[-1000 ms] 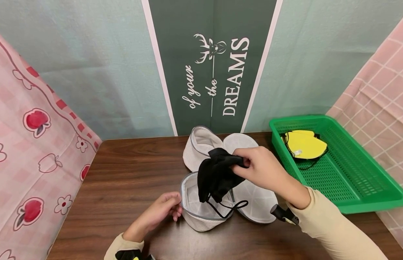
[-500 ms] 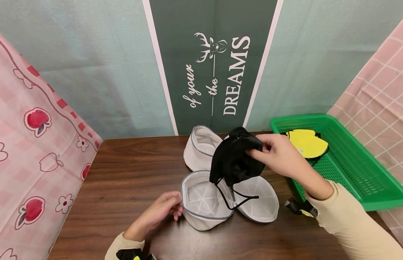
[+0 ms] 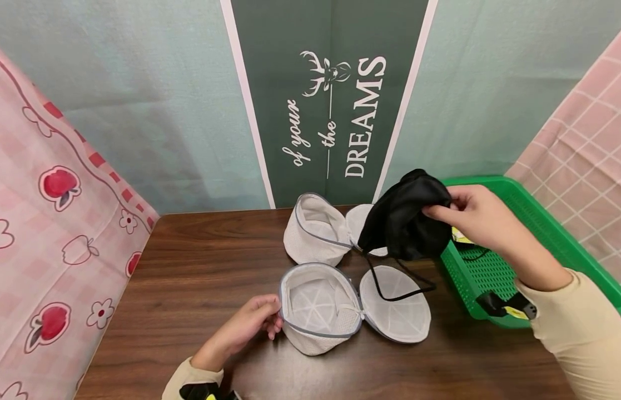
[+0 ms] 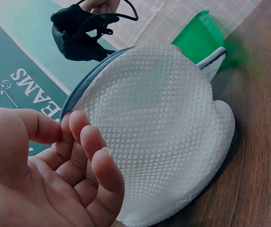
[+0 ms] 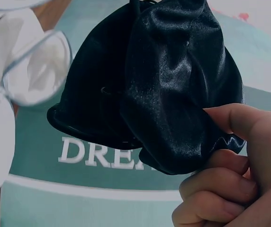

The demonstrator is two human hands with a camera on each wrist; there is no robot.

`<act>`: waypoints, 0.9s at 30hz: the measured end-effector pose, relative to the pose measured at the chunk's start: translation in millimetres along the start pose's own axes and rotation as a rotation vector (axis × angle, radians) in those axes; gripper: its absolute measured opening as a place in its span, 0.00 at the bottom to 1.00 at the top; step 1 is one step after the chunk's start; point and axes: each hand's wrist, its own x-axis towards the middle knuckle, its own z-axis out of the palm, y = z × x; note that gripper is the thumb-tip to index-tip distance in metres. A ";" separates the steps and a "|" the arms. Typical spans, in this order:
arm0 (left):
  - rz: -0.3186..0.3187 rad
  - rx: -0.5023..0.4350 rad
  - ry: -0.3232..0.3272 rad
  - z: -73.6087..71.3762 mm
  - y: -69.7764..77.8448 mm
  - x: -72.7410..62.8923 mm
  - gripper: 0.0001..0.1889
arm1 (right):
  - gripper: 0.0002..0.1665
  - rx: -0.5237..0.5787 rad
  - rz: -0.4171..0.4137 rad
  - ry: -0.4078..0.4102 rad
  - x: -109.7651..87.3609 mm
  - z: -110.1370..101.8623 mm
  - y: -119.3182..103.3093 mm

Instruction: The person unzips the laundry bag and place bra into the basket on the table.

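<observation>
My right hand (image 3: 482, 214) pinches a folded black bra (image 3: 407, 216) with smooth cups, raised above the right side of the table. Its thin black straps hang down in a loop. With thumb and fingertips, my left hand (image 3: 255, 319) holds the grey zip rim of the nearer white mesh laundry bag (image 3: 315, 344). That bag stands with its mouth up, and its round lid (image 3: 396, 311) lies folded out to the right. In the left wrist view the bag's mesh side (image 4: 159, 132) fills the middle, and the bra (image 4: 81, 35) appears beyond it.
Behind the nearer bag stands a second white mesh laundry bag (image 3: 310, 239), unzipped, its lid partly hidden by the bra. A green plastic basket (image 3: 555, 216) sits at the right, with a yellow item (image 3: 461, 236) mostly covered by my right hand. Curtains enclose the wooden table (image 3: 210, 261).
My right hand has carried the black bra up and to the right, from over the nearer bag to beside the basket. The left hand keeps its hold on the rim.
</observation>
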 end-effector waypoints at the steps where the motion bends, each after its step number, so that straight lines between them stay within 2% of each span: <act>1: 0.001 -0.002 -0.001 0.0 0.2 -0.2 0.12 | 0.12 0.008 0.018 0.006 0.0 -3.6 3.1; 6: -0.003 -0.004 -0.002 -0.2 0.1 -0.5 0.12 | 0.05 0.104 0.062 0.026 -0.3 -25.2 24.8; 9: -0.011 0.000 0.000 -0.8 -1.0 -0.4 0.12 | 0.08 0.152 0.079 0.034 -0.2 -41.1 40.9; 14: -0.016 0.005 0.003 -1.2 -2.1 -0.6 0.12 | 0.15 0.179 0.163 0.028 2.3 -63.8 69.5; 18: -0.014 0.006 0.005 -1.1 -2.0 -0.7 0.12 | 0.20 0.206 0.211 -0.036 5.2 -75.5 97.6; 22: -0.006 -0.001 0.007 -0.8 -0.9 -1.7 0.12 | 0.25 0.171 0.276 -0.136 6.4 -85.6 129.9; 27: -0.002 -0.005 0.009 0.3 0.9 -3.1 0.16 | 0.24 0.185 0.355 -0.281 2.8 -97.3 176.3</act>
